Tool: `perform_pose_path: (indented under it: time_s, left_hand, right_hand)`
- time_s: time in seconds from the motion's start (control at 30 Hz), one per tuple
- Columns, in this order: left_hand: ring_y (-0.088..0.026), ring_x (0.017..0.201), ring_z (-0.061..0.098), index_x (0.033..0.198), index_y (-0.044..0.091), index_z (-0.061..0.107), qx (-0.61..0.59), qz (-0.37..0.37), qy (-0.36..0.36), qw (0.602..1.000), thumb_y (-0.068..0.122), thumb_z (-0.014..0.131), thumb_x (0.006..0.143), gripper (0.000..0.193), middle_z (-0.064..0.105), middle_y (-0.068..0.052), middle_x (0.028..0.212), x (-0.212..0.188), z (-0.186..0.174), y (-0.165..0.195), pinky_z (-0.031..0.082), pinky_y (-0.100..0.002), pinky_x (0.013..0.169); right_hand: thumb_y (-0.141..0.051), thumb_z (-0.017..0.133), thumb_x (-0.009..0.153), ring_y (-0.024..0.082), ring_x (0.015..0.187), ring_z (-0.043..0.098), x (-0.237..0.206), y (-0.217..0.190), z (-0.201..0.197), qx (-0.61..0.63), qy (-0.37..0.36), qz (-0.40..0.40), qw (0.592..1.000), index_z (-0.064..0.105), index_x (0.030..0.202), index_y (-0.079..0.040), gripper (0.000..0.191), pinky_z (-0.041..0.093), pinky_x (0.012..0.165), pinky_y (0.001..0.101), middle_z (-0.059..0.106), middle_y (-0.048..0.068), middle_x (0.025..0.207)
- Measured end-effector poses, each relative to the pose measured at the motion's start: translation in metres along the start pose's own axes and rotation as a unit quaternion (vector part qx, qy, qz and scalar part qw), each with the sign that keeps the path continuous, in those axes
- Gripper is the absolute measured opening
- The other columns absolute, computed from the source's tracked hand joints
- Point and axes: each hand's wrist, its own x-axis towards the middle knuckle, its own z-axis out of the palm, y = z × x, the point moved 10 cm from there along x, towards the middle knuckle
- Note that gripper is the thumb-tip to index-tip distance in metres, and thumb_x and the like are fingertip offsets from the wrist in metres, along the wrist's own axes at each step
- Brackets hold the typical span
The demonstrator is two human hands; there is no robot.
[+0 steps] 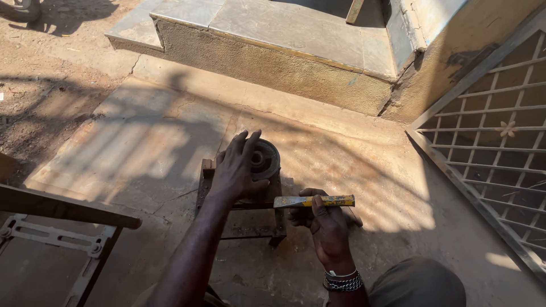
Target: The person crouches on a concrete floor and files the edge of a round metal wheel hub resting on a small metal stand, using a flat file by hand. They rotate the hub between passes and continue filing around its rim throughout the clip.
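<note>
While the left hand point(236, 170) clamps over a round dark metal pulley point(265, 160) sitting on a small metal stand point(250, 219), the right hand point(327, 222) grips a yellow-handled chisel point(314, 201) just beside it, blade pointing toward the pulley. Beyond both hands lies a stone step point(273, 51); right of them leans a metal grille point(495, 136).

My left hand point(236, 170) hides part of the round metal pulley point(265, 159); the small metal stand point(239, 213) under it is mostly covered, and I cannot tell its top.
</note>
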Motion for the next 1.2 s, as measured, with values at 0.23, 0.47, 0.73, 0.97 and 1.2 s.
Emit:
perform_pose_path:
  time_s: [0.23,0.47,0.73,0.97,1.2]
  left_hand:
    - [-0.038,0.147,0.032,0.153,0.046,0.035,0.061,0.035,-0.098,0.993,0.052,0.099,0.046,0.124,0.032,-0.006,0.161,0.013,0.010,0.006,0.040,-0.064,0.109]
    - [-0.036,0.137,0.040,0.144,0.048,0.054,0.081,0.021,-0.110,0.990,0.052,0.095,0.047,0.105,0.037,-0.006,0.157,0.012,0.017,0.005,0.048,-0.059,0.102]
    - [-0.041,0.127,0.041,0.146,0.044,0.052,0.099,0.004,-0.094,0.991,0.059,0.095,0.046,0.110,0.038,-0.012,0.150,0.014,0.027,0.003,0.044,-0.059,0.099]
    - [-0.041,0.125,0.040,0.157,0.021,0.034,0.106,-0.063,-0.086,0.989,0.060,0.092,0.053,0.125,0.037,-0.019,0.150,0.010,0.030,0.002,0.044,-0.057,0.100]
    - [-0.038,0.127,0.039,0.155,0.008,0.029,0.068,-0.096,-0.105,0.988,0.070,0.090,0.053,0.134,0.036,-0.017,0.152,0.009,0.022,-0.003,0.041,-0.055,0.103]
  right_hand:
    - [-0.027,0.050,0.109,0.028,0.088,0.075,-0.001,0.013,-0.010,0.026,-0.023,0.014,0.999,0.062,0.124,0.002,0.034,0.061,0.077,0.0426,0.075,0.018,0.097]
    - [-0.023,0.058,0.108,0.028,0.087,0.075,0.001,0.031,-0.025,0.047,0.005,0.022,0.999,0.061,0.124,0.000,0.028,0.062,0.079,0.0444,0.074,0.016,0.097]
    - [-0.035,0.055,0.110,0.026,0.081,0.075,0.022,0.016,-0.020,0.062,0.009,0.014,0.998,0.061,0.122,-0.003,0.035,0.059,0.069,0.0347,0.073,0.017,0.091]
    - [-0.036,0.061,0.112,0.014,0.061,0.063,0.072,-0.036,-0.009,-0.152,0.035,-0.169,0.973,0.059,0.114,-0.004,0.033,0.043,0.049,0.0222,0.071,0.014,0.087]
    - [-0.009,0.072,0.104,0.017,0.078,0.077,0.117,-0.051,0.029,-0.294,-0.063,-0.263,0.917,0.068,0.107,0.002,0.012,0.064,0.066,0.0272,0.072,0.010,0.093]
